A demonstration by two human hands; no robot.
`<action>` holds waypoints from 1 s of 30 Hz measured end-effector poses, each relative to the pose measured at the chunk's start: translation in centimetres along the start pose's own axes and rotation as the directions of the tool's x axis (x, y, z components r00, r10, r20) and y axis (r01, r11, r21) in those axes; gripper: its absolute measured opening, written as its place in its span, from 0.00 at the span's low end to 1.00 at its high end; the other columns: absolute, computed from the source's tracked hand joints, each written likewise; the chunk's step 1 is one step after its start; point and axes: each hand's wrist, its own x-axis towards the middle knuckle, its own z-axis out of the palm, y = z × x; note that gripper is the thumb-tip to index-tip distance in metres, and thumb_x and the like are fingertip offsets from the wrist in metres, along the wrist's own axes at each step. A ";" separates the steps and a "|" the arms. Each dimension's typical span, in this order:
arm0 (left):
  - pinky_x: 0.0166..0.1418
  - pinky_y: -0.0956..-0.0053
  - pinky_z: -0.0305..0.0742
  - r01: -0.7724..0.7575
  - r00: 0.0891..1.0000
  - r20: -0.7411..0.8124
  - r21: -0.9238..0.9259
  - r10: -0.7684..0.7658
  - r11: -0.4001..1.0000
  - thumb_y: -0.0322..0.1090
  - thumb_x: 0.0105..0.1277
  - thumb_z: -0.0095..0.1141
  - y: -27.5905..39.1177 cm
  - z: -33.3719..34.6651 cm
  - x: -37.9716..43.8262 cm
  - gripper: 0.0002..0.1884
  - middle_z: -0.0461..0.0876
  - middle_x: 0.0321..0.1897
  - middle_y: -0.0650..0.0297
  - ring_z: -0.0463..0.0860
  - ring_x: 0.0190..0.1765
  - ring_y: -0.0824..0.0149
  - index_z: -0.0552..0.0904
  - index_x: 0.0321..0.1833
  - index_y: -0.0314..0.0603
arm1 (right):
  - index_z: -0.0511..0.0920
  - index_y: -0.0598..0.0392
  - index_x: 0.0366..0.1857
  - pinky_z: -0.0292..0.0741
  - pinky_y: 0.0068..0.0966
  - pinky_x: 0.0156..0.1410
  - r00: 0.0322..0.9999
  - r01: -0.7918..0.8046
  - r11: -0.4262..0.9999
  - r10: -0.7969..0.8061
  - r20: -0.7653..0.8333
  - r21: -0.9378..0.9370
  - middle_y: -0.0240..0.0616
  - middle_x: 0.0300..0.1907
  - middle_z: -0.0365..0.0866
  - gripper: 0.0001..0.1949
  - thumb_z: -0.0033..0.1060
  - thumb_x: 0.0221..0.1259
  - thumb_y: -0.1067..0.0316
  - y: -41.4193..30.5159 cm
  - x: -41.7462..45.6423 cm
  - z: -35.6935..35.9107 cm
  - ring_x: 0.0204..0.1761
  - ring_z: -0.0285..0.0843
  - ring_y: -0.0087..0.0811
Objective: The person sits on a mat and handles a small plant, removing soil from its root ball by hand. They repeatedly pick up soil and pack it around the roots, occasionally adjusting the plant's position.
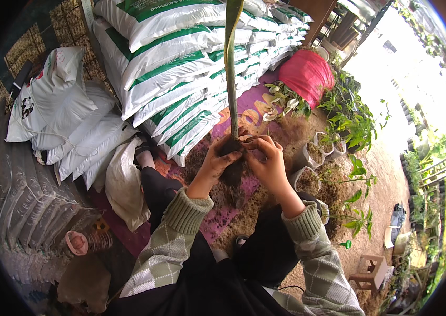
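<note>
A long upright leaf (230, 71), like that of a snake plant, rises from a dark soil root ball (231, 172) in front of me. My left hand (219, 158) is wrapped around the ball's upper left side, thumb across its front. At the foot of the leaf, the bent fingers of my right hand (264, 152) press on the soil from the right. Soil clings to both hands. Loose dark soil (223, 194) lies on the purple mat (215, 226) below; how the lower end of the ball meets it is hard to tell.
Stacked white-and-green sacks (179, 79) rise ahead. Plain white sacks (76, 134) lie left. On the right stand soil-filled white grow bags (308, 179) beside leafy plants (351, 126), with a pink-red sack (306, 77) behind. A brown plastic stool (370, 272) stands lower right.
</note>
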 end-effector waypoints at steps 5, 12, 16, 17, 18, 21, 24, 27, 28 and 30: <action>0.60 0.75 0.70 0.033 0.997 -0.065 -0.040 -0.035 0.999 0.33 0.58 0.61 0.0 0.0 -0.5 0.28 0.78 0.52 0.62 0.77 0.53 0.71 0.70 0.63 0.33 | 0.81 0.51 0.40 0.51 0.38 0.65 0.994 0.027 0.999 -0.030 0.102 0.026 0.34 0.46 0.80 0.12 0.61 0.50 0.70 -0.1 -0.4 -0.7 0.57 0.71 0.34; 0.59 0.75 0.71 0.004 0.999 -0.039 -0.080 -0.007 0.997 0.33 0.60 0.60 -0.1 -0.2 -0.6 0.28 0.79 0.49 0.62 0.79 0.52 0.69 0.70 0.64 0.35 | 0.81 0.42 0.44 0.47 0.46 0.64 0.974 0.226 0.937 -0.208 0.094 -0.265 0.25 0.47 0.79 0.17 0.63 0.46 0.66 -0.2 -1.1 -1.4 0.61 0.65 0.34; 0.54 0.78 0.73 -0.004 0.989 -0.151 -0.018 0.001 1.000 0.32 0.60 0.61 -0.9 -0.6 -0.8 0.21 0.80 0.43 0.65 0.79 0.46 0.74 0.75 0.57 0.36 | 0.81 0.39 0.47 0.48 0.49 0.62 0.990 0.135 0.964 -0.122 0.068 -0.228 0.26 0.49 0.78 0.20 0.67 0.44 0.63 -0.4 -1.4 -2.0 0.60 0.65 0.34; 0.53 0.78 0.73 0.010 0.984 -0.177 -0.006 -0.011 1.000 0.32 0.61 0.61 -1.1 -0.8 -0.8 0.20 0.80 0.43 0.66 0.79 0.45 0.75 0.76 0.56 0.36 | 0.81 0.39 0.49 0.48 0.47 0.63 0.988 0.135 0.959 -0.111 0.105 -0.249 0.28 0.49 0.77 0.21 0.66 0.44 0.64 -0.5 -1.6 -2.0 0.60 0.65 0.34; 0.52 0.78 0.73 0.023 0.981 -0.194 0.002 -0.022 1.000 0.32 0.61 0.61 -1.4 -0.7 -0.7 0.19 0.80 0.42 0.67 0.78 0.45 0.75 0.76 0.55 0.37 | 0.80 0.40 0.50 0.48 0.46 0.64 0.985 0.132 0.953 -0.096 0.142 -0.272 0.30 0.50 0.76 0.22 0.66 0.44 0.64 -0.6 -1.9 -2.2 0.60 0.65 0.35; 0.50 0.78 0.74 0.046 0.971 -0.235 0.007 -0.043 0.999 0.32 0.62 0.60 -1.7 -0.3 -0.4 0.17 0.80 0.43 0.67 0.78 0.45 0.74 0.77 0.53 0.37 | 0.77 0.39 0.55 0.49 0.50 0.62 0.976 0.137 0.941 -0.074 0.206 -0.309 0.36 0.55 0.72 0.27 0.68 0.44 0.60 -0.6 -2.8 -2.0 0.62 0.62 0.37; 0.51 0.77 0.75 0.028 0.965 -0.257 -0.103 -0.053 0.994 0.33 0.63 0.58 -1.7 0.0 -0.3 0.18 0.80 0.45 0.64 0.79 0.47 0.72 0.76 0.55 0.36 | 0.75 0.38 0.59 0.50 0.54 0.60 0.969 0.143 0.942 -0.071 0.238 -0.303 0.41 0.60 0.67 0.30 0.70 0.44 0.57 -0.3 -4.0 -1.0 0.64 0.59 0.40; 0.49 0.76 0.76 0.019 0.957 -0.279 -0.230 -0.084 0.973 0.36 0.66 0.55 -2.6 -1.0 -0.2 0.18 0.80 0.44 0.63 0.80 0.46 0.71 0.75 0.56 0.35 | 0.73 0.37 0.61 0.50 0.52 0.61 0.962 0.176 0.936 -0.097 0.256 -0.306 0.41 0.63 0.64 0.33 0.70 0.43 0.57 -0.1 -4.8 -0.1 0.64 0.58 0.40; 0.48 0.76 0.77 0.032 0.953 -0.291 -0.189 -0.087 0.981 0.37 0.67 0.52 -2.8 -1.4 -0.2 0.19 0.80 0.44 0.63 0.80 0.46 0.71 0.74 0.58 0.35 | 0.73 0.37 0.61 0.50 0.52 0.61 0.962 0.183 0.939 -0.110 0.250 -0.291 0.41 0.63 0.63 0.33 0.70 0.43 0.57 0.0 -5.1 0.1 0.65 0.58 0.40; 0.45 0.75 0.79 0.021 0.933 -0.356 -0.116 -0.062 0.993 0.36 0.67 0.51 -3.3 -1.9 -0.2 0.16 0.80 0.42 0.61 0.81 0.42 0.69 0.76 0.53 0.34 | 0.73 0.35 0.61 0.50 0.51 0.62 0.961 0.180 0.946 -0.110 0.255 -0.271 0.41 0.64 0.62 0.33 0.71 0.42 0.57 0.2 -5.3 0.4 0.65 0.57 0.41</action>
